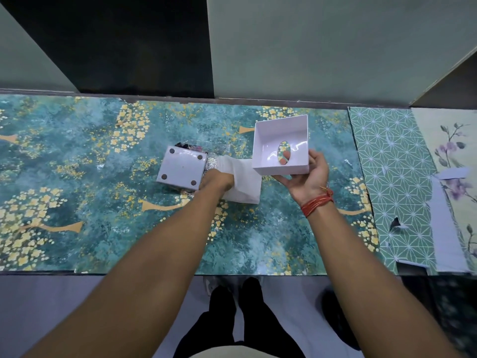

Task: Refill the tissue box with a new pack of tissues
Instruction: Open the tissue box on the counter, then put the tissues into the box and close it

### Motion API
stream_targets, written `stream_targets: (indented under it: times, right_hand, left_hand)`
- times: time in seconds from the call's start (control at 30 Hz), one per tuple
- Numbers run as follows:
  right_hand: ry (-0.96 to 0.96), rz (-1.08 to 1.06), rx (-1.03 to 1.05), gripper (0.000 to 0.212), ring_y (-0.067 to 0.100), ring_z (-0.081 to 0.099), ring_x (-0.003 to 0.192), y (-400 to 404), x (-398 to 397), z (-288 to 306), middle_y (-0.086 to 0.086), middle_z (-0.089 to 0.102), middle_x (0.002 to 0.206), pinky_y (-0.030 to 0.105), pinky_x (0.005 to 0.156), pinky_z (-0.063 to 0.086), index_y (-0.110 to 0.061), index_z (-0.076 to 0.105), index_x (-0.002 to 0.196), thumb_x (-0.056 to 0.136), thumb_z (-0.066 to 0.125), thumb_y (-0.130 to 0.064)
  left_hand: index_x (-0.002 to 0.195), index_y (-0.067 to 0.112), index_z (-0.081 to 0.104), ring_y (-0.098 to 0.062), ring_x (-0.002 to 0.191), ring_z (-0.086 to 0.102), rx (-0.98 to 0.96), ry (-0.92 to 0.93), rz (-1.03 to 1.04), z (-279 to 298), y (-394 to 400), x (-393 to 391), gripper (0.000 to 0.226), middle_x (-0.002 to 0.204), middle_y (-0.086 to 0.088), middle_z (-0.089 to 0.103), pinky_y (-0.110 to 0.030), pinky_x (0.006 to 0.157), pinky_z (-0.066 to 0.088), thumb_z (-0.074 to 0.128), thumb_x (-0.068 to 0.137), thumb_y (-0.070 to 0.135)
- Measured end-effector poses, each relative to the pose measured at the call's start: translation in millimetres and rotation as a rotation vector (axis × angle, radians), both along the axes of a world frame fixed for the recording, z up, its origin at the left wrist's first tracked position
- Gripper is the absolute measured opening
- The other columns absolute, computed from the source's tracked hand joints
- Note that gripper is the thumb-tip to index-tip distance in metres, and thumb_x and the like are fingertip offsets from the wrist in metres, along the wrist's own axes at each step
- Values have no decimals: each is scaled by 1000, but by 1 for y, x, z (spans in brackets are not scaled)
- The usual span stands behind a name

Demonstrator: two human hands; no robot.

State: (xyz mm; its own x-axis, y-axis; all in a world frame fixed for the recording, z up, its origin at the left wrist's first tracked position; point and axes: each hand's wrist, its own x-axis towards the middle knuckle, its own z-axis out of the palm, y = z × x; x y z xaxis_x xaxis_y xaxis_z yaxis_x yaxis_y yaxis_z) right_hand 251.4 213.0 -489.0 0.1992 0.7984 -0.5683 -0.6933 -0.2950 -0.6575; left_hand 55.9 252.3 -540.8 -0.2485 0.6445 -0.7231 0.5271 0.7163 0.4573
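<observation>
My right hand [303, 177] holds up the white square tissue box shell [281, 144], its hollow inside facing me. Fingertips show through its oval slot. The box's white base plate [182, 167] lies flat on the table to the left, four round pads facing up. Between them sits a stack of white tissues [245, 182], and my left hand [215, 180] is closed on its left end, right beside the base plate. Crinkled clear wrapping [211, 156] lies behind the base plate and the tissues.
The table wears a teal cloth with yellow blossoms [77, 156]. Green geometric paper [397, 177] and a floral sheet [454, 177] cover the right end. A grey wall and a dark gap [129, 47] rise behind. My shoes [232, 293] show below the front edge.
</observation>
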Motion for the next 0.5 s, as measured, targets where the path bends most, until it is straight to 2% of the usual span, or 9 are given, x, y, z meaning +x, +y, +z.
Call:
stream_targets:
  times: [0.07, 0.13, 0.23, 0.3, 0.33, 0.37, 0.43, 0.47, 0.5]
  right_hand:
    - [4, 11, -7, 27, 22, 64, 74, 1, 2, -1, 6, 71, 85, 51, 80, 53, -19, 67, 92, 87, 44, -34]
    - [13, 13, -11, 28, 23, 62, 75, 3, 5, -1, 7, 71, 86, 54, 85, 50, -18, 67, 93, 86, 45, -34]
    - [52, -11, 2, 30, 23, 62, 73, 2, 13, -1, 7, 71, 88, 58, 91, 47, -18, 68, 95, 86, 44, -34]
    - [85, -47, 6, 31, 23, 65, 69, 0, 19, -1, 8, 72, 86, 58, 90, 48, -18, 69, 94, 87, 43, -34]
    - [93, -61, 4, 32, 23, 66, 68, -2, 22, -2, 8, 73, 84, 57, 88, 49, -17, 69, 95, 87, 43, -34]
    - [93, -67, -3, 33, 23, 67, 67, -5, 25, -4, 8, 72, 83, 57, 87, 50, -16, 69, 96, 87, 42, -34]
    - [75, -54, -35, 33, 23, 67, 67, -10, 25, -10, 8, 71, 83, 57, 88, 49, -15, 69, 92, 86, 43, -33]
    - [64, -40, -58, 32, 23, 67, 68, -13, 22, -15, 8, 70, 83, 57, 88, 48, -15, 69, 90, 86, 43, -33]
    - [51, -21, -85, 32, 23, 66, 70, -16, 18, -20, 8, 70, 81, 56, 88, 49, -15, 69, 89, 85, 43, -33]
  left_hand:
    - [128, 0, 53, -34, 106, 64, 38, -167, 77, 0, -1, -1, 66, 121, -15, 62, -42, 85, 57, 75, 71, 25]
    - [124, 1, 57, -32, 100, 67, 60, -320, 121, 0, 0, -4, 68, 117, -14, 67, -43, 85, 58, 77, 65, 28]
    - [127, -1, 56, -33, 102, 66, 83, -491, 185, 2, 0, -18, 51, 115, -16, 69, -40, 81, 58, 68, 85, 24]
    - [130, -1, 55, -35, 108, 65, 101, -582, 261, 1, 2, -33, 45, 120, -18, 68, -45, 84, 57, 61, 92, 22]
    - [129, -1, 56, -36, 106, 67, 115, -626, 313, 0, 2, -42, 41, 122, -19, 67, -45, 80, 58, 59, 93, 19]
    - [128, -1, 56, -35, 98, 70, 134, -678, 359, 2, 2, -51, 38, 121, -20, 68, -43, 71, 60, 58, 93, 15]
    - [117, 3, 60, -27, 70, 73, 162, -781, 422, 9, 0, -65, 26, 106, -17, 70, -33, 51, 58, 57, 92, 13]
    - [108, 9, 63, -23, 62, 71, 168, -827, 423, 13, -3, -69, 18, 99, -13, 69, -31, 48, 56, 56, 93, 16]
    - [102, 14, 65, -22, 63, 70, 171, -871, 419, 16, -4, -72, 13, 96, -9, 68, -32, 53, 58, 56, 94, 19]
